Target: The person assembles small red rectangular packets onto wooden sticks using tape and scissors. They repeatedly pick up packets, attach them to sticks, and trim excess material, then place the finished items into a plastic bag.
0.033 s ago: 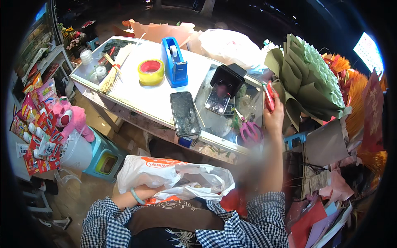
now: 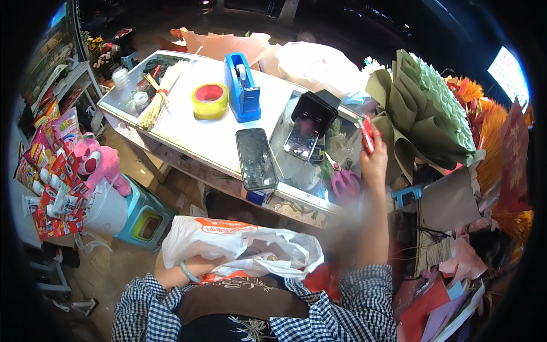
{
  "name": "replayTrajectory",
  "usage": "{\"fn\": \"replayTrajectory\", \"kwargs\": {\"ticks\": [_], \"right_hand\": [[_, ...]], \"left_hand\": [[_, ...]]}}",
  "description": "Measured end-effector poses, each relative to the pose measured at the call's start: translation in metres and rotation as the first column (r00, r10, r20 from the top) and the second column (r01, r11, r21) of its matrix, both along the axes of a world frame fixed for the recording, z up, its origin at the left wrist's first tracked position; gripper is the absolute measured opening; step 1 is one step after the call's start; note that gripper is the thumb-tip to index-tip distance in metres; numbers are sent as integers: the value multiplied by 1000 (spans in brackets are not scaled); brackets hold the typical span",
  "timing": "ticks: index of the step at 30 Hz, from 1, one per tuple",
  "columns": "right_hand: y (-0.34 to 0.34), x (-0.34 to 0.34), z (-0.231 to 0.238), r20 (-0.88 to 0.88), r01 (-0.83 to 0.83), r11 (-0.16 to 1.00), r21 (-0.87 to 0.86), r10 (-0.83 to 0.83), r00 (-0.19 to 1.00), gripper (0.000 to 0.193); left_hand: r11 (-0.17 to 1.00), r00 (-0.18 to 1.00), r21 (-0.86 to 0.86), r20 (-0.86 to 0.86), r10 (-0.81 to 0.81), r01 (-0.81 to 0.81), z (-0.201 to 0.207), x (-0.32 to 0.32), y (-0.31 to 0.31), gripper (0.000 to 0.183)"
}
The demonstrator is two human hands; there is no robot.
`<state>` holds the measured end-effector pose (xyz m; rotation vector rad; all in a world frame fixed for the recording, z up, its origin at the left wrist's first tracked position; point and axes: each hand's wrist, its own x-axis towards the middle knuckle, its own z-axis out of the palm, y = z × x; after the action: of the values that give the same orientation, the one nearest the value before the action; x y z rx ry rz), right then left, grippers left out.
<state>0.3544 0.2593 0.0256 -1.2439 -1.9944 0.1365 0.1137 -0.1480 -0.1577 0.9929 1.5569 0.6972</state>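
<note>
The right hand grasps a small red-and-white packet, with the fingers closed around its lower part and its upper end projecting beyond the fingertips, tilted slightly to the left. This hand is extended away from the body, at the right end of the table; whether it touches the table cannot be determined. The left hand, located close to the body and wearing a pale green bangle at the wrist, extends into the folds of a white plastic bag with orange print. The bag covers its fingers, so whether they are clenched or relaxed cannot be determined. The mouth of the bag gapes to the right of the left hand. Scissors with purple handles lie just left of the right hand, slightly nearer the body. Farther left of that hand are a black box, a dark phone, a blue tape dispenser and a roll of yellow tape. A bouquet in dark green wrapping stands to the right of and beyond the right hand. A pink plush toy sits well left of and beyond the left hand.
</note>
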Motion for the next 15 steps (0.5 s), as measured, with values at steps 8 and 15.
{"fn": "replayTrajectory", "kwargs": {"ticks": [8,15], "right_hand": [[10,-12,-30,51,-292,939,-181,305,951,67],[-1,17,-25,-253,-406,837,-368,330,909,65]], "left_hand": [[982,974,-136,169,153,-130,11,8,-17,58],[899,897,396,-442,10,185,49,13,18,36]]}}
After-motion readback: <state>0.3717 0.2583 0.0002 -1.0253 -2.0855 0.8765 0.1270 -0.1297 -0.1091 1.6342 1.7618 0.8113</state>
